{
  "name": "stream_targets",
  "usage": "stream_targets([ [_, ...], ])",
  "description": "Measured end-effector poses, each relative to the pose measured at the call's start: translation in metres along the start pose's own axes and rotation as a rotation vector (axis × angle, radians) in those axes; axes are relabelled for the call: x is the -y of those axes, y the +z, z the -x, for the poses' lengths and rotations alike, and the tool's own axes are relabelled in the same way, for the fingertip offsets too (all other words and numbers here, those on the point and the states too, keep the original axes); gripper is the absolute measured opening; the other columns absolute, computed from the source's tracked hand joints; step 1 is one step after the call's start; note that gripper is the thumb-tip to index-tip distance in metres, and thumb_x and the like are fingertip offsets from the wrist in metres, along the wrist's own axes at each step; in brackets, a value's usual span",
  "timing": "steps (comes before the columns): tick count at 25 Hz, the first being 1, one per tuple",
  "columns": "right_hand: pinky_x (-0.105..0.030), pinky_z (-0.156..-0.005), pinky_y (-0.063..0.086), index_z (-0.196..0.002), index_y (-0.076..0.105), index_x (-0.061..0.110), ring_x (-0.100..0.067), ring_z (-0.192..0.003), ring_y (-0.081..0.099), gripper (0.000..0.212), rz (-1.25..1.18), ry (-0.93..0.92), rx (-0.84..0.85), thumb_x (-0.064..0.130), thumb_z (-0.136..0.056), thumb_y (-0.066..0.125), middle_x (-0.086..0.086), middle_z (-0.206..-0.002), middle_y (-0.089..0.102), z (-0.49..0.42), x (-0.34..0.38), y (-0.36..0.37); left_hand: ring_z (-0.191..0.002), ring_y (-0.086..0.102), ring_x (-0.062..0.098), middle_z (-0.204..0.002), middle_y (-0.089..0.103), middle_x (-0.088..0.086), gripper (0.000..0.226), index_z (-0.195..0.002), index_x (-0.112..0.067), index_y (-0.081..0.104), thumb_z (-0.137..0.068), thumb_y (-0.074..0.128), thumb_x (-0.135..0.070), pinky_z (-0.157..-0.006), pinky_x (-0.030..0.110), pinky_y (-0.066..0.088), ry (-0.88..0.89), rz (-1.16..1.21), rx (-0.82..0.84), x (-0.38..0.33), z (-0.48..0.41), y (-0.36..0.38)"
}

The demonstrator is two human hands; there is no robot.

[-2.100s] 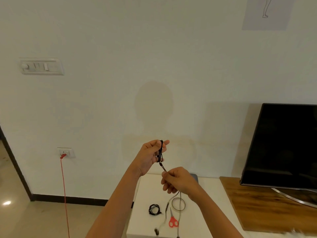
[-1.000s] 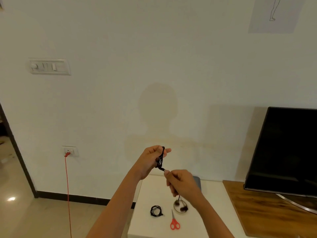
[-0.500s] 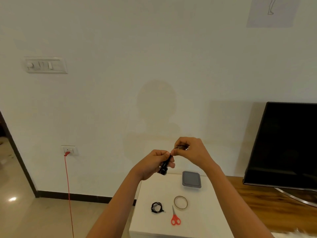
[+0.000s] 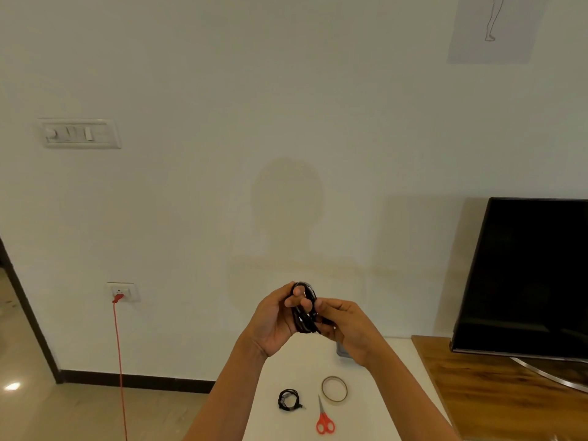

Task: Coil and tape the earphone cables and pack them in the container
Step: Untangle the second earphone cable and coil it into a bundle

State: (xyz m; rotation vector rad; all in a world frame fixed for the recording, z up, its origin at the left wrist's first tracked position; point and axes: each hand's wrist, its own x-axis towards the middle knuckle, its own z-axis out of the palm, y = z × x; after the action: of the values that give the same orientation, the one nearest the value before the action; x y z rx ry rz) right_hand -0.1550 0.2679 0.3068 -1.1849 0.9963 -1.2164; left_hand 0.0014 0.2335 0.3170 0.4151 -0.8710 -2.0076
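Head cam: both hands raised, left point(image 4: 276, 319) & right point(image 4: 345, 326) gripping black earphone coil point(image 4: 304, 310) btwn them.

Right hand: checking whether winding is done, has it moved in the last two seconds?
Yes. The right hand has risen from just above the tape roll on the table to the coiled earphone cable in the left hand.

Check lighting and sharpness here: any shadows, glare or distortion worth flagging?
Head view: soft, even light; the person's shadow falls on the wall; a glare spot sits on the floor at lower left; wide-angle distortion tilts the television edge; the held earphone cable looks slightly blurred.
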Motion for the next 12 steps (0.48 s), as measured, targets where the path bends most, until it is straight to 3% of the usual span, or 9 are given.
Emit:
stream_targets([
  [3, -0.023, -0.074, 0.051, -0.101, 0.074, 0.010, -0.012, -0.066, 0.057, 0.027, 0.088, 0.005, -0.022, 0.029, -0.092, 0.057, -0.006, -0.075, 0.062, 0.004, -0.002, 0.006, -0.052, 0.053, 0.010, -0.049, 0.037, -0.006, 0.028, -0.070, -0.011, 0.051, -0.093, 0.043, -0.025, -0.073, 0.035, 0.051, -0.013, 0.048, 0.019, 0.001, -0.002, -0.002],
  [6, -0.031, -0.084, 0.055, -0.098, 0.073, 0.007, -0.014, -0.071, 0.063, 0.026, 0.127, -0.043, -0.040, 0.025, -0.094, 0.055, 0.002, -0.066, 0.065, 0.003, -0.003, 0.009, -0.048, 0.048, 0.009, -0.050, 0.035, -0.006, 0.033, -0.066, -0.012, 0.051, -0.094, 0.040, -0.025, -0.081, 0.038, 0.048, 0.010, 0.057, 0.034, 0.004, -0.002, -0.001],
  [10, -0.029, -0.085, 0.056, -0.083, 0.071, 0.009, -0.019, -0.080, 0.072, 0.022, 0.241, -0.090, -0.119, 0.015, -0.095, 0.053, -0.008, -0.080, 0.073, -0.003, 0.005, 0.005, -0.046, 0.047, 0.010, -0.051, 0.035, -0.005, 0.027, -0.068, -0.012, 0.052, -0.089, 0.045, -0.026, -0.071, 0.036, 0.047, 0.063, 0.054, -0.014, 0.007, -0.001, 0.000],
  [12, -0.031, -0.089, 0.054, -0.080, 0.069, 0.011, -0.016, -0.081, 0.072, 0.029, 0.314, -0.088, -0.122, 0.019, -0.098, 0.048, -0.004, -0.077, 0.074, -0.004, 0.011, -0.002, -0.049, 0.051, 0.013, -0.051, 0.038, -0.004, 0.028, -0.071, -0.010, 0.053, -0.094, 0.043, -0.023, -0.077, 0.037, 0.047, 0.083, 0.020, -0.077, 0.011, 0.000, -0.003],
])
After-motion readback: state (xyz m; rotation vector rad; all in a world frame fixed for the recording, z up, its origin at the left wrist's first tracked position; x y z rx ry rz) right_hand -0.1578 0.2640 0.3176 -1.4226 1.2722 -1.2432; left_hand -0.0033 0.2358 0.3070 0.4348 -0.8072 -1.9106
